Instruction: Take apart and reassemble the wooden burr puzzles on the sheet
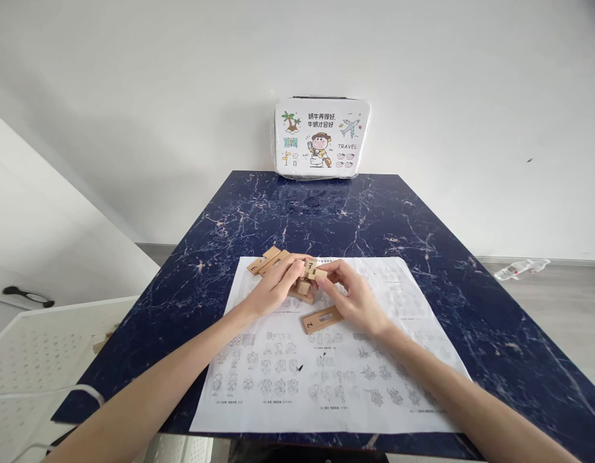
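Observation:
Both hands meet around a small cluster of interlocking wooden puzzle pieces (305,288), one marked 3, over a printed sheet (259,411). My left hand (277,286) is closed on the cluster's left side, its thumb near the numbered piece. From the right, my right hand (353,296) pinches a pale block end of the cluster. A flat wooden piece marked 2 (317,319), with a slot in it, lies on the sheet just below the right hand. Several loose wooden pieces (263,260) lie beyond the left hand, partly hidden by it.
The sheet, printed with puzzle diagrams, lies on a dark blue marbled table (317,222). A white cartoon-printed case (322,138) stands at the far edge against the wall. To the left is a white perforated surface (27,360) with a cable; clear plastic packaging (522,269) lies on the floor at right.

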`<action>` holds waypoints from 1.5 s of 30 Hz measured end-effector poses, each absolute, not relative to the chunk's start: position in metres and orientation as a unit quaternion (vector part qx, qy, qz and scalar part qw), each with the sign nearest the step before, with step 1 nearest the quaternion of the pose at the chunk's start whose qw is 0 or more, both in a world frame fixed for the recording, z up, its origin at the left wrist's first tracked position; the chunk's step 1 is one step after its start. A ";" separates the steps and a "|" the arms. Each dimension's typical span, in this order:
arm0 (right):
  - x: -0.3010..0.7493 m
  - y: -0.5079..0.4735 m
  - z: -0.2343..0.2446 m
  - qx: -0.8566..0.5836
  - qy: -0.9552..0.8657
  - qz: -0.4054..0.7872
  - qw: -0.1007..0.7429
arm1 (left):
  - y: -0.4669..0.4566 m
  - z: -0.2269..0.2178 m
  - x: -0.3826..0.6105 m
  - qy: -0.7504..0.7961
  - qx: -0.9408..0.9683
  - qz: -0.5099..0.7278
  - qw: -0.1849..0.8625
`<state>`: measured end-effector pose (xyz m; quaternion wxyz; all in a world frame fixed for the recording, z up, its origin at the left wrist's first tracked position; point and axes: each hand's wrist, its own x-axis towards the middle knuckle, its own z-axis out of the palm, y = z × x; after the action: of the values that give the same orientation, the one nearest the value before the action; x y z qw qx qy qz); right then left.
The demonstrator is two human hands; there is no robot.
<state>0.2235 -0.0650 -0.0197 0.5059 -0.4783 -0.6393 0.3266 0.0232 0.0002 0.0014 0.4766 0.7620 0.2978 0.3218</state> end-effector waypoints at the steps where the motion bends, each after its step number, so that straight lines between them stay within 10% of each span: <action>1: 0.223 -0.065 -0.020 -0.480 -0.641 0.320 0.507 | 0.000 0.001 0.023 0.299 0.763 0.320 0.476; 45: 0.223 -0.066 -0.021 -0.483 -0.648 0.366 0.461 | 0.000 -0.006 0.025 0.284 0.664 0.298 0.624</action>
<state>0.2230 -0.0659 -0.0211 0.4613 -0.4828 -0.6482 0.3660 0.0248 -0.0003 -0.0057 0.6239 0.6643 0.2836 0.2985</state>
